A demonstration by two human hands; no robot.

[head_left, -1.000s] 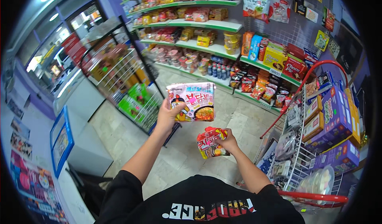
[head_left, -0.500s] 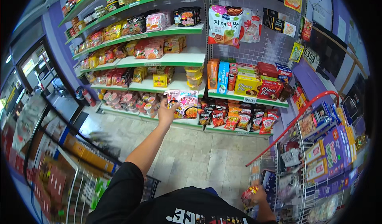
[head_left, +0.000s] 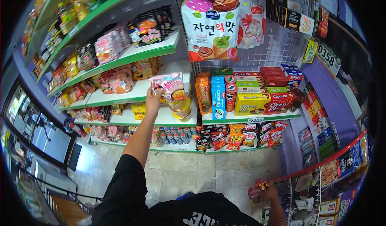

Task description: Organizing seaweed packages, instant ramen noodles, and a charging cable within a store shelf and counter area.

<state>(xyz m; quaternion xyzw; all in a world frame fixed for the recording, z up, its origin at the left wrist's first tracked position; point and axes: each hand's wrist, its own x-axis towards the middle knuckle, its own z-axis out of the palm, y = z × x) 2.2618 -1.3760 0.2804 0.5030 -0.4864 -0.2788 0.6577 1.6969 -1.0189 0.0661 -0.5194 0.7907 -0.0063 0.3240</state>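
Observation:
My left hand (head_left: pixel 152 101) is closed on the edge of a pink instant noodle packet (head_left: pixel 172 88), my arm stretched out toward the shelves. The packet is held up in front of a white shelf with a green edge. Just below and behind it stand stacked yellow-lidded tubs (head_left: pixel 181 111), partly covered by it. Low on the right, my right hand (head_left: pixel 271 191) is closed on a small red and yellow snack packet (head_left: pixel 256 193), beside a wire rack.
Noodle packs (head_left: pixel 110 49) line the upper left shelves. Snack boxes (head_left: pixel 252 104) stand on the right shelf above chip bags (head_left: pixel 237 137). A large hanging bag (head_left: pixel 209 31) is above. A red rail (head_left: pixel 321 160) and wire rack edge the right side; a doorway (head_left: pixel 30 121) is far left.
The view has come closer to the shelves and shifted. My left hand has lifted the noodle packet relative to the shelves, up to beside the tubs. My right hand keeps its snack packet.

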